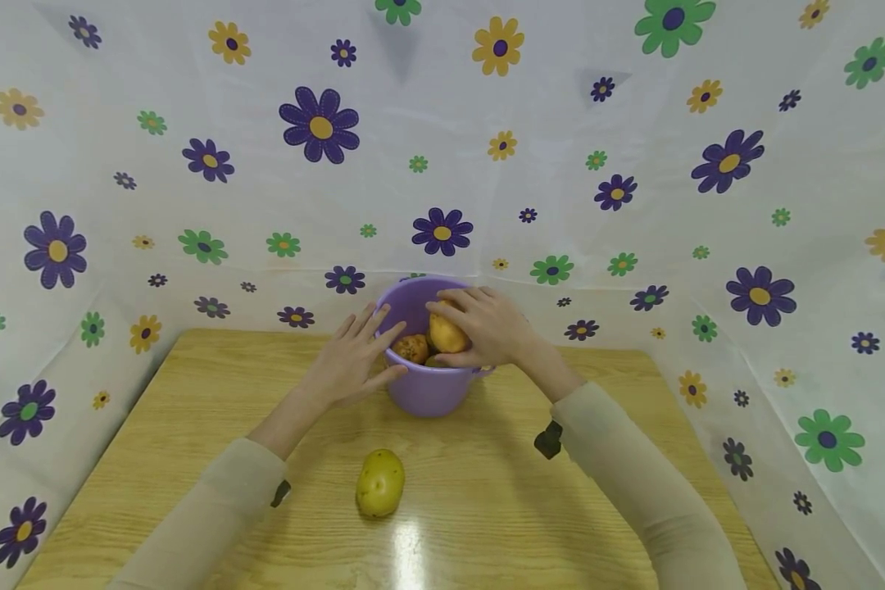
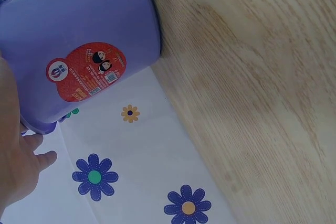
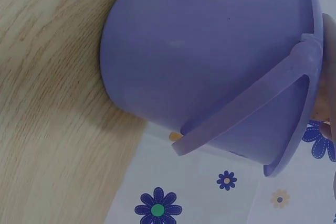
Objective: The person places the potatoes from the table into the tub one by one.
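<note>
Your right hand [image 1: 487, 326] curls its fingers around a yellow-orange potato [image 1: 447, 333] just inside the rim of the small purple plastic bucket [image 1: 428, 392]; your left hand [image 1: 354, 360], fingers straight, steadies the bucket's side. Keep it braced.
</note>
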Demonstrator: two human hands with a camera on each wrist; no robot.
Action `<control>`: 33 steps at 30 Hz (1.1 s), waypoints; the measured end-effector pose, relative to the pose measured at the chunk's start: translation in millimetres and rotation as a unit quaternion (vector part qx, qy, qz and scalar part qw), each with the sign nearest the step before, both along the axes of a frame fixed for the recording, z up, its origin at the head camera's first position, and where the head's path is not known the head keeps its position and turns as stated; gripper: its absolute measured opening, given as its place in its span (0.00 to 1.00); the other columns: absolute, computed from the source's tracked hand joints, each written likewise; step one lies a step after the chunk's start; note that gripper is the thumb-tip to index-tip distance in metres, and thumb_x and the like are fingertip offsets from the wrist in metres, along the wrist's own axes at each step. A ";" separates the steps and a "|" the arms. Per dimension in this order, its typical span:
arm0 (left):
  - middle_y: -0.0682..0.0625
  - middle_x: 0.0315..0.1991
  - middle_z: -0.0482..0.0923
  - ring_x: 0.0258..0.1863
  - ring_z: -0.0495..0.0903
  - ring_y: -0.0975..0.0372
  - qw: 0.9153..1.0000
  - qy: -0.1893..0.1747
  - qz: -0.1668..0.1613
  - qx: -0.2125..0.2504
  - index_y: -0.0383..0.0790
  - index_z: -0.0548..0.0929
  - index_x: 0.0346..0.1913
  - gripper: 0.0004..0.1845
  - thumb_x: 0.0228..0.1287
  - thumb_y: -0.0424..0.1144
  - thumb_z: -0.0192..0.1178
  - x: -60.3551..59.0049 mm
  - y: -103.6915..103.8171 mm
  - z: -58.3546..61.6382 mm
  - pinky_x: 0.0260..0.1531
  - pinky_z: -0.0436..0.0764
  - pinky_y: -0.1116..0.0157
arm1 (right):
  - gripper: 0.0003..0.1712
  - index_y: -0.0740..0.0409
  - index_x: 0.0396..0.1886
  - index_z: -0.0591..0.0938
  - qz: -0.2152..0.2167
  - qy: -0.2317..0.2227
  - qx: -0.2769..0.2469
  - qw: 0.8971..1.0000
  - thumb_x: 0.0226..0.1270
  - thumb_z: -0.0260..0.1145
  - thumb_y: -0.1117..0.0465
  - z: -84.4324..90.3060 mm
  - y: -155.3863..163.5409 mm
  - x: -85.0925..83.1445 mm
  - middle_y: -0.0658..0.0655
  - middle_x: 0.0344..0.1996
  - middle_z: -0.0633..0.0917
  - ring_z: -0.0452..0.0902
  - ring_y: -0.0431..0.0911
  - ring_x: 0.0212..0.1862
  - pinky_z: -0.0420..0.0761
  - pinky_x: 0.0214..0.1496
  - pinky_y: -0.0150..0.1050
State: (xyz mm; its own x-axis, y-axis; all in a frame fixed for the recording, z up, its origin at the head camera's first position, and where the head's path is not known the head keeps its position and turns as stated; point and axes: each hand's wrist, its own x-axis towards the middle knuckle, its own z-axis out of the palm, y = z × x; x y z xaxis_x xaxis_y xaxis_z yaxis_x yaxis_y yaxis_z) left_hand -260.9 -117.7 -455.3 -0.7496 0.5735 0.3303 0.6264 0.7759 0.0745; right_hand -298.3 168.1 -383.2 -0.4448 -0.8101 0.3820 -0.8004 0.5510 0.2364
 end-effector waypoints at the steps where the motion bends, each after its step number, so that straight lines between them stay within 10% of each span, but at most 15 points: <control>1: 0.35 0.85 0.54 0.85 0.53 0.38 1.000 0.000 -0.001 0.000 0.46 0.63 0.83 0.51 0.74 0.78 0.23 -0.2 0.1 -0.1 0.82 0.62 0.37 | 0.49 0.51 0.70 0.80 0.000 -0.001 0.006 1.000 0.56 0.76 0.28 0.5 -0.7 -0.8 0.61 0.63 0.86 0.85 0.60 0.62 0.86 0.66 0.55; 33: 0.34 0.84 0.55 0.84 0.54 0.38 1.000 0.001 -0.001 0.004 0.45 0.64 0.83 0.53 0.73 0.79 0.21 -0.7 1.1 2.1 0.82 0.60 0.38 | 0.50 0.50 0.76 0.75 -0.083 -0.093 0.129 0.984 0.64 0.67 0.25 -0.2 -21.5 -15.7 0.58 0.67 0.82 0.82 0.58 0.66 0.78 0.76 0.58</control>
